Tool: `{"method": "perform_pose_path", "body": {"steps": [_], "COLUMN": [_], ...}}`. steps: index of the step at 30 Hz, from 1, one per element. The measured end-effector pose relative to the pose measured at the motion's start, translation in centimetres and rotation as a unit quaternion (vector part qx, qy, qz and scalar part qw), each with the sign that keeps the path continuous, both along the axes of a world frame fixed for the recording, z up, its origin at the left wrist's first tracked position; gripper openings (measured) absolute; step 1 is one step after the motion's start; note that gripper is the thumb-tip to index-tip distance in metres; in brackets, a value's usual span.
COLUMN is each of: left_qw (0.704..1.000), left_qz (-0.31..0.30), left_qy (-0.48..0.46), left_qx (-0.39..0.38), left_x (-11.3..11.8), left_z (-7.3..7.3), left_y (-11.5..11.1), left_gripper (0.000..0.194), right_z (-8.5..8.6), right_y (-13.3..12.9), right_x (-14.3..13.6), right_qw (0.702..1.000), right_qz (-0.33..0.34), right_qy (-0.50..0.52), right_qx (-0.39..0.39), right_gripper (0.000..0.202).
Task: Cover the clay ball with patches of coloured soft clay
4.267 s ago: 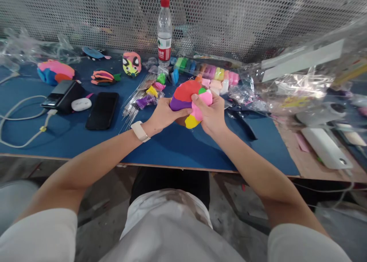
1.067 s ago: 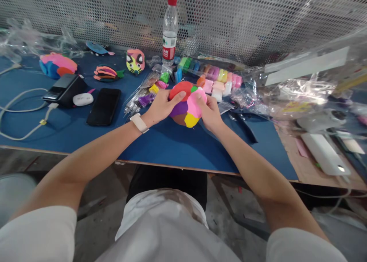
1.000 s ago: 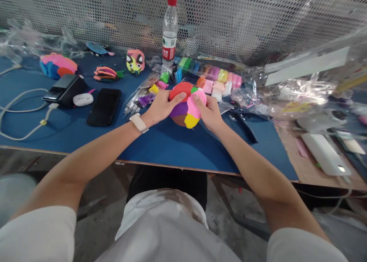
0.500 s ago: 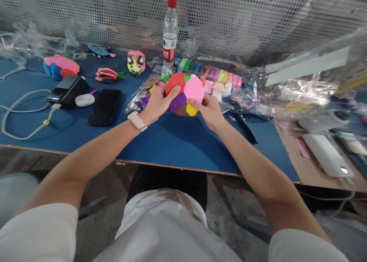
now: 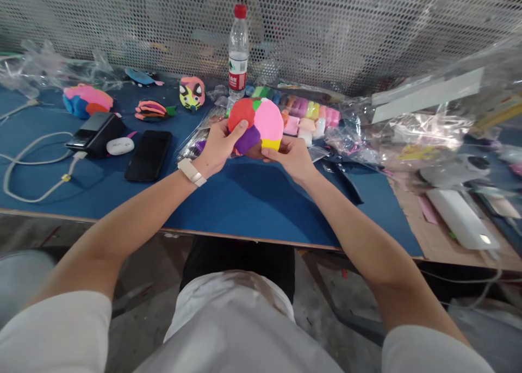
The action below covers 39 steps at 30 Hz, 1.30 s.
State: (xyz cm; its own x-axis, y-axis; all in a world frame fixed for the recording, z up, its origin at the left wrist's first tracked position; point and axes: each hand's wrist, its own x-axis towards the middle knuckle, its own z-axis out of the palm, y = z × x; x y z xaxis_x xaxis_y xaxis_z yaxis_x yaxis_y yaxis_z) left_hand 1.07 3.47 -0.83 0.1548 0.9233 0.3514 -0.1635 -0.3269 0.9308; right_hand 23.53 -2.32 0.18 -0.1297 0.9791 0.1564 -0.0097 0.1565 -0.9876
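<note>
Perforated metal backs the blue bench (image 5: 244, 199); above it, the left hand (image 5: 218, 144) and right hand (image 5: 291, 155) grip a roundish multicoloured clay ball (image 5: 256, 125), pink face toward the camera, no clear long axis.

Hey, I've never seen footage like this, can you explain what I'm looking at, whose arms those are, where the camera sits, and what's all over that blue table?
The camera sits on a person's head, looking forward and down, so the two bare arms are that person's own. No machine is involved. The left hand and right hand together hold a clay ball of red, pink, purple, yellow and green patches above the blue table. On the table lie a black phone, a white mouse, a cable, a water bottle, clay figures such as a cat face, a row of clay packets, and clear plastic bags to the right.
</note>
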Motion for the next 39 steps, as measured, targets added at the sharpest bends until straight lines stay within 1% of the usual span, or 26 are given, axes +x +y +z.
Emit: {"method": "perform_pose_path", "body": {"steps": [3, 6, 10, 13, 16, 18, 20, 21, 23, 25, 27, 29, 31, 33, 35, 37, 39], "left_qw": [1.000, 1.000, 1.000, 0.999, 0.995, 0.991, 0.983, 0.977, 0.964, 0.956, 0.952, 0.955, 0.962, 0.969, 0.973, 0.973, 0.974], "left_qz": [-0.023, -0.030, -0.022, -0.045, -0.100, -0.121, -0.131, -0.136, -0.144, -0.140, -0.129, -0.123, -0.125, -0.131, -0.138, -0.144, -0.143], "left_qy": [-0.007, -0.001, -0.012, -0.018, -0.006, -0.024, -0.070, -0.095, -0.138, -0.161, -0.162, -0.133, -0.097, -0.081, -0.089, -0.095, -0.090], "left_qx": [0.007, 0.001, -0.015, -0.013, -0.024, -0.054, -0.106, -0.134, -0.177, -0.203, -0.225, -0.233, -0.220, -0.193, -0.164, -0.151, -0.149], "left_x": [-0.3, -0.6, -0.5, -0.4, -0.2, -0.1, 0.0, 0.0, -0.2, -0.4, -0.6, -0.6, -0.4, -0.2, 0.0, 0.1, 0.1], "left_z": [-0.2, -0.3, 0.3, 1.0, 1.4, 1.4, 1.4, 1.4, 1.5, 1.6, 1.6, 1.5, 1.4, 1.4, 1.5, 1.6, 1.6], "left_y": [0.4, 0.5, -0.1, -0.6, -1.0, -1.2, -1.3, -1.3, -1.2, -1.0, -0.8, -0.7, -0.7, -1.0, -1.4, -1.7, -1.8], "left_gripper": [0.072, 0.071, 0.066, 0.065, 0.058, 0.048, 0.042, 0.045, 0.058, 0.069, 0.074, 0.074, 0.065, 0.054, 0.054, 0.056, 0.055], "right_z": [0.0, 0.1, 0.3, 0.1, -0.2, -0.1, 0.3, 0.5, 1.0, 1.5, 1.7, 1.8, 1.8, 1.7, 1.3, 0.9, 0.3], "right_y": [0.1, 0.1, 0.0, 0.1, 0.3, 0.4, 0.2, 0.1, -0.2, -0.4, -0.6, -0.6, -0.5, -0.1, 0.5, 1.3, 2.1], "right_x": [0.2, 0.2, 0.2, 0.4, 0.9, 1.2, 1.5, 1.6, 1.7, 1.7, 1.7, 1.7, 1.9, 2.1, 2.4, 2.6, 2.7], "right_qw": [1.000, 1.000, 0.999, 0.993, 0.978, 0.969, 0.960, 0.956, 0.946, 0.943, 0.945, 0.946, 0.946, 0.946, 0.951, 0.965, 0.982], "right_qz": [-0.002, 0.000, -0.013, -0.061, -0.142, -0.179, -0.189, -0.187, -0.174, -0.164, -0.162, -0.159, -0.150, -0.152, -0.175, -0.185, -0.158], "right_qy": [-0.005, -0.012, -0.031, -0.057, -0.077, -0.077, -0.085, -0.096, -0.122, -0.137, -0.140, -0.150, -0.161, -0.150, -0.109, -0.047, 0.011], "right_qx": [0.005, 0.013, 0.037, 0.082, 0.130, 0.154, 0.187, 0.207, 0.243, 0.256, 0.249, 0.238, 0.238, 0.244, 0.232, 0.182, 0.106], "right_gripper": [0.062, 0.061, 0.058, 0.052, 0.040, 0.035, 0.029, 0.027, 0.021, 0.018, 0.018, 0.022, 0.028, 0.033, 0.038, 0.043, 0.049]}}
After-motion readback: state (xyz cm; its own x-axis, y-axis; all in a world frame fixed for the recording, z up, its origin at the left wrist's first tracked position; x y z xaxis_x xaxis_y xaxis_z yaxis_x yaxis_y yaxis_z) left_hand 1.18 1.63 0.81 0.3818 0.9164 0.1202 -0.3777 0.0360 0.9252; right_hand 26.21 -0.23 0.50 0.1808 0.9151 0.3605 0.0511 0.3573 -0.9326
